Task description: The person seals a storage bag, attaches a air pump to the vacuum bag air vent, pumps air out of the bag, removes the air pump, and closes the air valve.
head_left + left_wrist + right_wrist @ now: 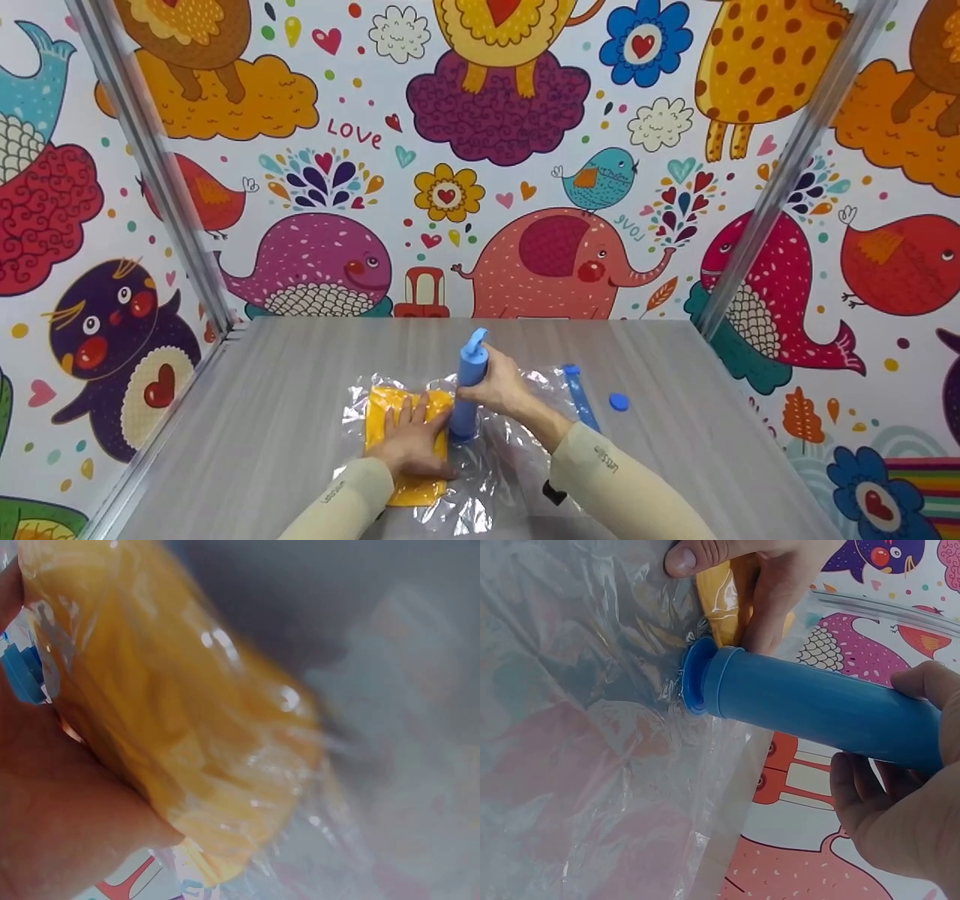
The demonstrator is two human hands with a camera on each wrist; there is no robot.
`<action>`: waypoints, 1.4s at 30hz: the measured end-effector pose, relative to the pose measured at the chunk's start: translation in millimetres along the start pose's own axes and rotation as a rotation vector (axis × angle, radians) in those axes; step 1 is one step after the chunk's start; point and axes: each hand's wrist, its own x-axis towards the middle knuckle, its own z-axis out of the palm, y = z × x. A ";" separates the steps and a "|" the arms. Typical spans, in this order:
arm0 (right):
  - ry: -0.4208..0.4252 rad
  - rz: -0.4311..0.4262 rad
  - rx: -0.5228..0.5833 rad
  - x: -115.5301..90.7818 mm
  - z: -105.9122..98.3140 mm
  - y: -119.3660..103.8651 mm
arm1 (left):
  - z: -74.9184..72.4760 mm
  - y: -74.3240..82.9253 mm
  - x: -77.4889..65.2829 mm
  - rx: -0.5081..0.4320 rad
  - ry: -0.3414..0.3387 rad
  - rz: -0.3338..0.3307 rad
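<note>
A clear plastic bag (480, 487) lies on the table with a flat, folded yellow item (377, 427) inside, probably cloth. My left hand (409, 448) rests on the yellow item through the plastic, fingers spread. In the left wrist view, the thumb side of that hand lies against the wrapped yellow bundle (165, 690). My right hand (501, 384) grips the barrel of a blue hand pump (471, 369), which stands nearly upright. The right wrist view shows the pump's lower end at a round blue valve (696, 675) on the bag; its handle is at the top.
A small blue cap (619, 402) lies on the table right of the bag. Along the bag's right edge runs a blue strip (581, 401). A small black item (553, 493) sits beside my right forearm. Patterned walls and metal posts (161, 172) enclose the grey table (277, 390).
</note>
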 end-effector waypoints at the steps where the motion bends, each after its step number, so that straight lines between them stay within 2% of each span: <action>1: -0.006 0.002 0.006 -0.2 0.3 0.5 | 0.3 -0.1 0.1 0.001 -0.001 -0.002; 7: -0.029 0.020 0.023 -2.1 -1.5 2.2 | -1.0 1.9 -1.1 0.002 0.007 -0.001; 14: 0.003 0.022 -0.131 -2.6 -8.1 -0.8 | -1.1 2.9 1.1 0.006 0.016 -0.009; 17: 0.001 0.025 -0.148 -1.7 -9.7 -1.9 | -1.6 2.4 1.4 0.001 0.014 -0.018; 30: -0.040 0.025 0.034 -0.5 -9.9 1.4 | 1.2 -1.7 1.1 -0.005 -0.006 -0.014; 37: -0.014 0.013 0.148 1.1 -12.7 1.1 | -0.2 -0.1 1.4 0.008 0.010 -0.003; 42: 0.019 -0.003 0.181 2.9 -16.3 0.5 | -1.1 0.8 -0.7 0.002 0.008 -0.002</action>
